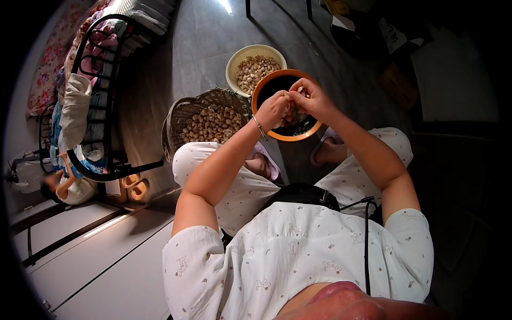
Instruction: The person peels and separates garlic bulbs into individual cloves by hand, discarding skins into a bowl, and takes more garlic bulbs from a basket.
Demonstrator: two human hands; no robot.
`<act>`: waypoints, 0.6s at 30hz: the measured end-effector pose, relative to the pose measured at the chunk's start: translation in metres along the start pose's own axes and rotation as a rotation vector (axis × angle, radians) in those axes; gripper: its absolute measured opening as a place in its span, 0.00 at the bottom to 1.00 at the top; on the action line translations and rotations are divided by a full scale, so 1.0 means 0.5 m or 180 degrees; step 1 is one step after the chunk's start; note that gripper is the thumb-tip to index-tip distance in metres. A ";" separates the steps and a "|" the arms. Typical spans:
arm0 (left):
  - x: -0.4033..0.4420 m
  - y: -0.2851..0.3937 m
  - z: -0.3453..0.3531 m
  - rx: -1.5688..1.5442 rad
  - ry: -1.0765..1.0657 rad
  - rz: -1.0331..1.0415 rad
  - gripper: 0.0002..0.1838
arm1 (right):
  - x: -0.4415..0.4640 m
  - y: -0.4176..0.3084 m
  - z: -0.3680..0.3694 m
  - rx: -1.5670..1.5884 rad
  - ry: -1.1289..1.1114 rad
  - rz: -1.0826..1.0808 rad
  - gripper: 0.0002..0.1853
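My left hand (pixel 272 109), with a bracelet at the wrist, and my right hand (pixel 314 100) meet over an orange-rimmed bowl (pixel 293 138) with a dark inside. The fingers of both hands are closed in a pinch on a small pale piece that looks like garlic, mostly hidden by the fingers. Pale and reddish scraps lie in the bowl beneath. Just behind it, a cream bowl (pixel 230 69) holds many small loose cloves (pixel 256 73). A woven basket (pixel 176 114) to the left contains many whitish-brown garlic bulbs (pixel 212 124).
My knees and slippers (pixel 271 166) flank the bowl on the grey tiled floor (pixel 205 58). A black metal bed frame (pixel 109 106) with bedding stands at left. Another person (pixel 74 186) is beside it, near tan slippers (pixel 140 190). The right side is dark.
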State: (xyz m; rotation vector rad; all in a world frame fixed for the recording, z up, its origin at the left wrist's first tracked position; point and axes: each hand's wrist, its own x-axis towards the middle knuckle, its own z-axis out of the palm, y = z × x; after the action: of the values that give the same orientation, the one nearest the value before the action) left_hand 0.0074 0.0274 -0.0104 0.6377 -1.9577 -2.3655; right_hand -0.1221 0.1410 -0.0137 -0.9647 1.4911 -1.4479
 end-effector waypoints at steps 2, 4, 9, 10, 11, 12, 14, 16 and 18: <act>-0.002 0.008 0.003 -0.0068 0.0066 -0.0037 0.18 | -0.002 -0.001 0.002 0.0017 0.0052 -0.0048 0.08; 0.001 -0.001 -0.001 -0.0024 0.0077 0.0034 0.19 | -0.007 -0.009 0.004 0.0033 0.0104 -0.0096 0.07; -0.006 0.008 -0.003 -0.0256 -0.0019 0.0093 0.19 | -0.011 -0.023 0.005 -0.0145 0.0115 -0.0178 0.06; -0.007 0.008 -0.005 -0.0483 -0.0116 0.0084 0.18 | -0.011 -0.022 0.006 -0.0147 0.0111 -0.0178 0.06; -0.007 0.007 -0.007 -0.0710 -0.0212 0.0077 0.17 | -0.011 -0.021 0.006 0.0058 0.0088 -0.0211 0.06; -0.010 0.009 -0.009 -0.0713 -0.0208 0.0080 0.17 | -0.011 -0.022 0.006 0.0264 0.0065 -0.0242 0.06; -0.013 0.014 -0.011 -0.0783 -0.0322 -0.0044 0.16 | -0.008 -0.026 0.000 0.0319 0.0001 -0.0163 0.06; -0.015 0.018 -0.008 -0.0713 -0.0324 -0.0037 0.17 | -0.005 -0.024 -0.010 0.0375 -0.0056 -0.0081 0.06; -0.015 0.023 -0.005 -0.0643 -0.0327 -0.0028 0.17 | -0.001 -0.018 -0.019 0.0800 -0.0073 0.0358 0.07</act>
State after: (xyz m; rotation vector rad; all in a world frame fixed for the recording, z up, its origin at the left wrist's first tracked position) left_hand 0.0121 0.0244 0.0021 0.5251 -1.7208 -2.6049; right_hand -0.1307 0.1446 -0.0048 -0.7307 1.2885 -1.4949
